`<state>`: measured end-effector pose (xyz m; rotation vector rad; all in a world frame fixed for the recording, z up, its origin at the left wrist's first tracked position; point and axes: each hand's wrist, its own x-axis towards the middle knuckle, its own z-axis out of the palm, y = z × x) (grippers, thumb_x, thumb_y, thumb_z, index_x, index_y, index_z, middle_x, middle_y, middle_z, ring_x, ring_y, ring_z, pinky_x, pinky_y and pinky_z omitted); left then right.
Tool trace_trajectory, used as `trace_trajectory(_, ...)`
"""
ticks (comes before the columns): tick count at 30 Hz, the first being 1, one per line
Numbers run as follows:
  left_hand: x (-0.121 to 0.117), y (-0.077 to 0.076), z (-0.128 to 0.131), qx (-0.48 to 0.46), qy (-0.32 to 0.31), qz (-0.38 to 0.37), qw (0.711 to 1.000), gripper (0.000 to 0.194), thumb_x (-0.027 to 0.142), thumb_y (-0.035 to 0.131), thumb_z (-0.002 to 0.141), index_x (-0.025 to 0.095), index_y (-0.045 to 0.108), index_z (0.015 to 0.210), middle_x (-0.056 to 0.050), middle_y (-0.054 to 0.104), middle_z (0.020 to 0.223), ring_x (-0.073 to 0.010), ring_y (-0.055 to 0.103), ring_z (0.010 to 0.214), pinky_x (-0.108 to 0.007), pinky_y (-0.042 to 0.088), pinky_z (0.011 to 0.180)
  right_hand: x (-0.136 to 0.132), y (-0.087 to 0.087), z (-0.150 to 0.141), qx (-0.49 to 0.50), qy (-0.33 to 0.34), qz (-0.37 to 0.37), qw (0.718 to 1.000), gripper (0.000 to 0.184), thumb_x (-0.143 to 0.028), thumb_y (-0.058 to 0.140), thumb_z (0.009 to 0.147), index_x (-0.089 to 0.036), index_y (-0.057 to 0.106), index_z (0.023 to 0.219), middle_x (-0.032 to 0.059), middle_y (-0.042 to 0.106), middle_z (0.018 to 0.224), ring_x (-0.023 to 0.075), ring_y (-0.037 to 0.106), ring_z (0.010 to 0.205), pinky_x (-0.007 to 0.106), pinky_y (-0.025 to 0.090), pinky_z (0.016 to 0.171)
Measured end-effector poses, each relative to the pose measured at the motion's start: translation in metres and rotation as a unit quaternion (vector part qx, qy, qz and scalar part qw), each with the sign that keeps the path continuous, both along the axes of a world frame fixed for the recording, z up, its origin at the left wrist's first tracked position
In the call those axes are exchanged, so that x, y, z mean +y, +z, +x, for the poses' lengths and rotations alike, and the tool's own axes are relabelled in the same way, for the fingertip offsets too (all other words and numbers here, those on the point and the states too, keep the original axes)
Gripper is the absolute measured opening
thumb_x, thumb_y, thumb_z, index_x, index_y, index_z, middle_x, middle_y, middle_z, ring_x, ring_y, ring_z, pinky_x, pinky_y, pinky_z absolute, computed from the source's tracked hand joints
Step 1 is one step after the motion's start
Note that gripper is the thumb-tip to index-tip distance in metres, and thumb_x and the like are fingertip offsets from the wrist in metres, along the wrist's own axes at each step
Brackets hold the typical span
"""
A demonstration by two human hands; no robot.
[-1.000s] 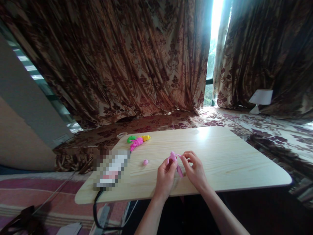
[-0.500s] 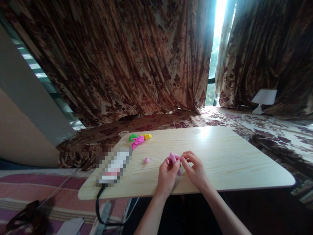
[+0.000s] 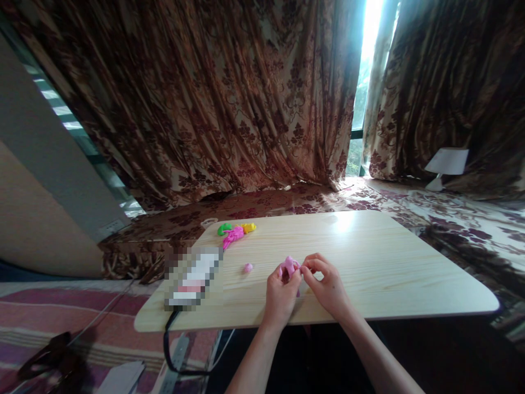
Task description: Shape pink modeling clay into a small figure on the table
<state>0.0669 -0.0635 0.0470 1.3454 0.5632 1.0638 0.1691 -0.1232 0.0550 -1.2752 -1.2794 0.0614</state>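
My left hand is closed around a light-pink clay figure above the near part of the wooden table. The figure has a rounded top and thin limb-like strips; its lower part is largely hidden by my fingers. At its right side my right hand pinches the end of one strip between thumb and forefinger. A small pink clay ball lies on the table to the left of my hands. Farther back sit a green lump, a bright magenta piece and a yellow piece, close together.
A blurred-out flat object lies at the table's left edge, with a black strap or cable hanging from it. Behind the table are a cloth-covered ledge, patterned curtains and a white lamp. Striped bedding is at the left.
The pinched strip is drawn in closer to the figure's body, and my right hand has moved slightly left with it. The whole view has shifted a little.
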Motion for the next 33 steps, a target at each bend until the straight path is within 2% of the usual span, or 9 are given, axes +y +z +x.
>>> trace_trajectory(3, -0.0005, 0.0006, 0.0003, 0.001, 0.001, -0.001, 1.000, 0.017, 0.032, 0.065, 0.072, 0.016, 0.060, 0.075, 0.003, 0.059, 0.071, -0.0056, 0.043, 0.047, -0.017, 0.034, 0.040, 0.0002, 0.0000, -0.0005, 0.001, -0.003, 0.003, 1.000, 0.015, -0.020, 0.053, 0.083, -0.020, 0.060, 0.070, 0.0028, 0.059, 0.077, 0.0162, 0.057, 0.071, 0.030, 0.048, 0.066)
trace_trajectory(12, -0.0032, 0.0053, -0.0008, -0.009, -0.015, 0.006, 1.000, 0.022, 0.032, 0.063, 0.073, 0.017, 0.049, 0.064, 0.001, 0.058, 0.078, -0.0084, 0.050, 0.057, -0.017, 0.037, 0.042, -0.0004, 0.0008, 0.0002, 0.011, -0.008, 0.008, 1.000, 0.016, -0.018, 0.051, 0.084, -0.020, 0.059, 0.070, 0.0021, 0.058, 0.078, 0.0161, 0.058, 0.071, 0.029, 0.047, 0.067)
trace_trajectory(17, -0.0027, 0.0068, -0.0011, -0.012, -0.020, 0.013, 1.000, 0.018, 0.032, 0.062, 0.075, 0.018, 0.053, 0.068, 0.001, 0.059, 0.077, -0.0104, 0.053, 0.063, -0.018, 0.040, 0.047, -0.0019, 0.0037, 0.0001, 0.016, -0.004, 0.003, 1.000, 0.020, -0.019, 0.046, 0.088, -0.020, 0.061, 0.075, 0.0033, 0.059, 0.082, 0.0164, 0.058, 0.076, 0.028, 0.047, 0.069)
trace_trajectory(21, -0.0021, 0.0057, -0.0009, -0.008, -0.022, 0.017, 1.000, 0.017, 0.033, 0.061, 0.076, 0.017, 0.056, 0.071, 0.001, 0.059, 0.076, -0.0101, 0.053, 0.061, -0.018, 0.039, 0.047, -0.0029, 0.0047, -0.0010, 0.017, 0.008, -0.005, 1.000, 0.018, -0.019, 0.047, 0.089, -0.020, 0.061, 0.077, 0.0030, 0.059, 0.081, 0.0163, 0.058, 0.077, 0.027, 0.047, 0.067)
trace_trajectory(28, -0.0016, 0.0008, -0.0007, 0.009, -0.038, 0.024, 0.999, 0.016, 0.032, 0.059, 0.079, 0.017, 0.055, 0.073, 0.000, 0.060, 0.080, -0.0100, 0.052, 0.059, -0.019, 0.040, 0.046, -0.0009, 0.0007, 0.0000, 0.022, 0.011, -0.003, 1.000, 0.016, -0.018, 0.049, 0.087, -0.019, 0.057, 0.072, 0.0011, 0.056, 0.078, 0.0145, 0.056, 0.072, 0.026, 0.046, 0.066)
trace_trajectory(33, -0.0011, 0.0022, -0.0002, 0.006, -0.039, 0.031, 0.999, 0.016, 0.029, 0.058, 0.080, 0.017, 0.053, 0.070, 0.001, 0.058, 0.076, -0.0090, 0.048, 0.057, -0.019, 0.040, 0.046, -0.0005, 0.0004, 0.0023, 0.029, 0.006, -0.004, 1.000, 0.018, -0.019, 0.047, 0.089, -0.019, 0.057, 0.074, 0.0017, 0.057, 0.079, 0.0151, 0.056, 0.075, 0.026, 0.045, 0.068)
